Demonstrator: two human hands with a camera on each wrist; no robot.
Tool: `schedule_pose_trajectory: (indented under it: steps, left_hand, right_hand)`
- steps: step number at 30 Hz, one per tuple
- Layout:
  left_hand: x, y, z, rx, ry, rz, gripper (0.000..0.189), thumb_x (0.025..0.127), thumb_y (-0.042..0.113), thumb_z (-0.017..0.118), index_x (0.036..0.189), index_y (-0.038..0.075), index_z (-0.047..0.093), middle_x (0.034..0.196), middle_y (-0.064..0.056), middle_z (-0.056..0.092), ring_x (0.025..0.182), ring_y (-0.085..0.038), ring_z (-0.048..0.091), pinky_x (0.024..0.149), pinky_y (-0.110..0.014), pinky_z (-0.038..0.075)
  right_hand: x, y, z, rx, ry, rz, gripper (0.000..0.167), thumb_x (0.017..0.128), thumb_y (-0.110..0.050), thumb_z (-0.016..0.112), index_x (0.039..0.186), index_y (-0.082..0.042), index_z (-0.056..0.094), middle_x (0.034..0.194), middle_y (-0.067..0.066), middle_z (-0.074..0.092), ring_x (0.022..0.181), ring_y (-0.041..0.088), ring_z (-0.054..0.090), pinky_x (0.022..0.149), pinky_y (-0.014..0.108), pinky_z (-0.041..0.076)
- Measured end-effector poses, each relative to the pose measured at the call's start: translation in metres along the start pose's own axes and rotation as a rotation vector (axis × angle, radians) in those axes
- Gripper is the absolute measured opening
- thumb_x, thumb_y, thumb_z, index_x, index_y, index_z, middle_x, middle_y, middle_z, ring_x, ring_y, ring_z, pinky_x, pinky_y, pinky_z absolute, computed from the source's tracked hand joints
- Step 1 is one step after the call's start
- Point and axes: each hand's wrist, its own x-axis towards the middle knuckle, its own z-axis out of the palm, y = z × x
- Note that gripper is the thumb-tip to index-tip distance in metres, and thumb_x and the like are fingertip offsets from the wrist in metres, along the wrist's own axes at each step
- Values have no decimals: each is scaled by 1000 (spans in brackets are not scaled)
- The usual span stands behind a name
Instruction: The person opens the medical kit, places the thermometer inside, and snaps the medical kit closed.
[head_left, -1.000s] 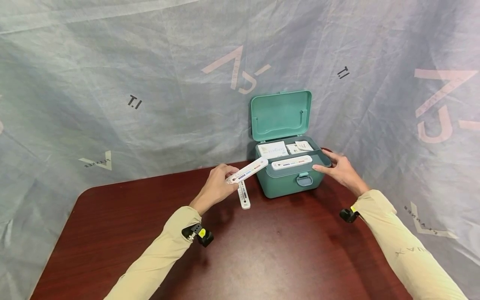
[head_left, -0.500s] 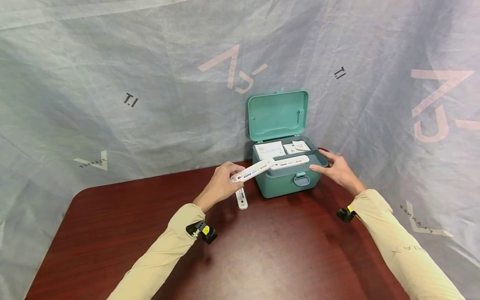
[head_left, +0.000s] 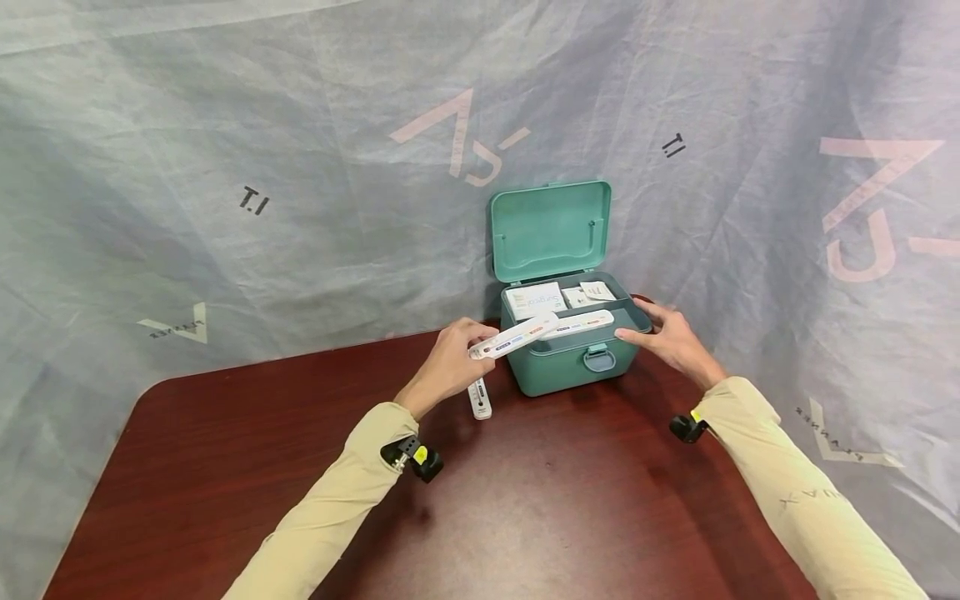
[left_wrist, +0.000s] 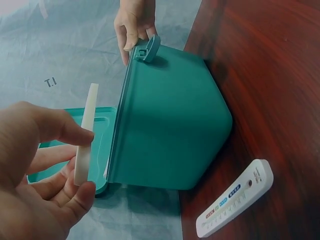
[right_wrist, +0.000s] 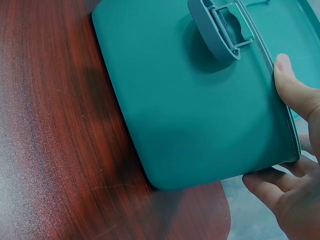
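Observation:
My left hand [head_left: 446,367] pinches a white thermometer [head_left: 517,336] with a coloured scale between thumb and fingers. Its far end is over the left front rim of a green storage box [head_left: 553,375], whose lid [head_left: 551,229] stands raised. A second white thermometer [head_left: 588,322] lies across the box's front compartment, partly overlapped by the held one. On the table beside the box, below my left hand, is another thermometer [left_wrist: 235,199]. My right hand [head_left: 675,346] grips the box's right end, thumb on the rim and fingers along the outer side, as the right wrist view shows.
Behind a divider in the box are a white carton [head_left: 534,298] and small white packets [head_left: 588,293]. A ring-shaped latch [head_left: 599,358] hangs at the box's front. Grey cloth [head_left: 337,167] hangs behind the dark red wooden table [head_left: 525,500].
My left hand has moved right with the thermometer, whose far end now overlaps the thermometer in the box. My right hand keeps its grip on the box. The head view has shifted slightly.

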Motion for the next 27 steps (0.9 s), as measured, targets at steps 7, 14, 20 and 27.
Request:
schedule_pose_trajectory:
  steps: [7,14,20,27]
  left_hand:
    - [7,6,6,-7,-3,10,38,73,3,69,111,5,69,102,-5,60,86,-18,54,73,-28,45]
    - [17,12,14,-11,-7,26,38,74,3,69,112,5,69,102,-5,60,86,-18,54,71,-26,45]
    - [22,11,18,5,-9,8,39,74,4,69,114,5,68,102,-5,60,85,-17,54,71,-26,45]
    - [28,12,21,3,-32,15,39,75,2,68,114,4,68,102,-5,60,86,-17,55,73,-25,46]
  right_hand:
    - [1,2,0,-15,7,8,87,80,-42,73,148,-7,30,142,22,38,118,34,52,79,18,46]
    - [-4,3,-2,15,6,-4,87,81,-39,73,148,-5,29,143,25,35,120,38,50,75,10,42]
    - [-2,4,0,2,-4,-3,89,81,-42,73,148,-6,28,143,23,38,119,35,51,77,13,43]
    - [1,4,0,-22,-6,-11,89,81,-43,72,148,-5,29,142,23,37,118,35,52,79,16,45]
